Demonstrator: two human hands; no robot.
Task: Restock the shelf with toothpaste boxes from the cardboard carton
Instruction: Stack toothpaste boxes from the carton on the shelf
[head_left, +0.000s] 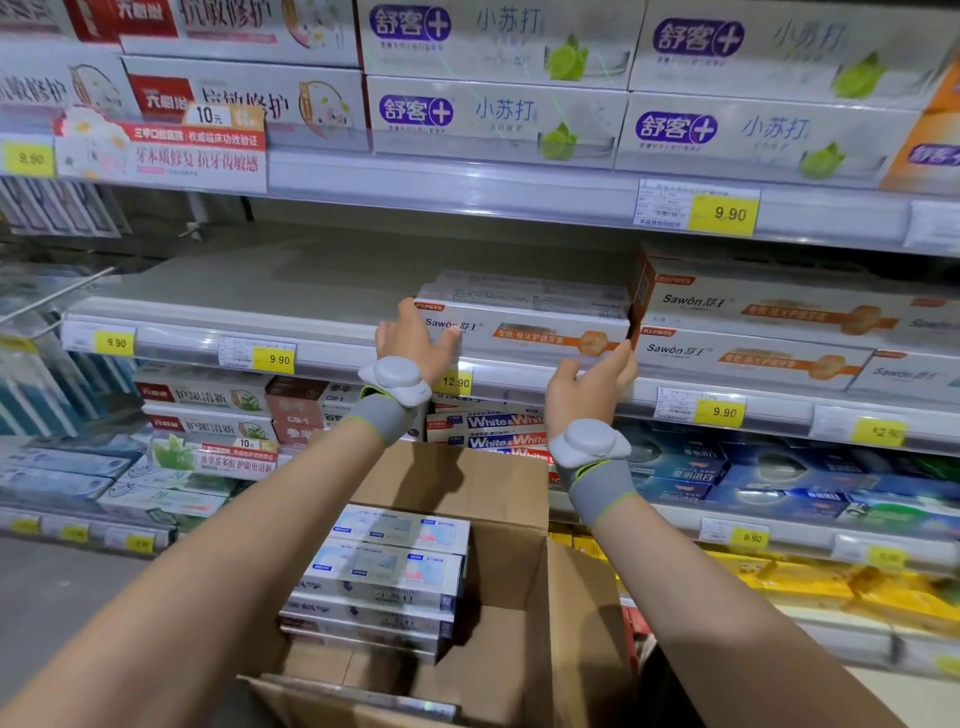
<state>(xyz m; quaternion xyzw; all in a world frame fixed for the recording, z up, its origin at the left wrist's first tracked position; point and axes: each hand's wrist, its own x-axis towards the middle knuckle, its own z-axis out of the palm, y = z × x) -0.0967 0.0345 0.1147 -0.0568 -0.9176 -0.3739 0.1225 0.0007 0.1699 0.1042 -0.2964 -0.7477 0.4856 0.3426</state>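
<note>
A white and orange Sawon toothpaste box (524, 327) lies lengthwise at the front of the middle shelf (270, 270). My left hand (410, 340) touches its left end with straight fingers. My right hand (597, 376) touches its lower right corner, fingers extended. Two more Sawon boxes (753, 332) are stacked right beside it. Below my arms stands the open cardboard carton (509, 561), holding a stack of several white and blue toothpaste boxes (384, 566).
The top shelf carries white boxes with purple logos (498, 119). Yellow price tags (724, 213) line the shelf edges. Lower shelves hold White&White boxes (498, 431), blue boxes (753, 478) and green-leaf boxes (202, 415). The left part of the middle shelf is bare.
</note>
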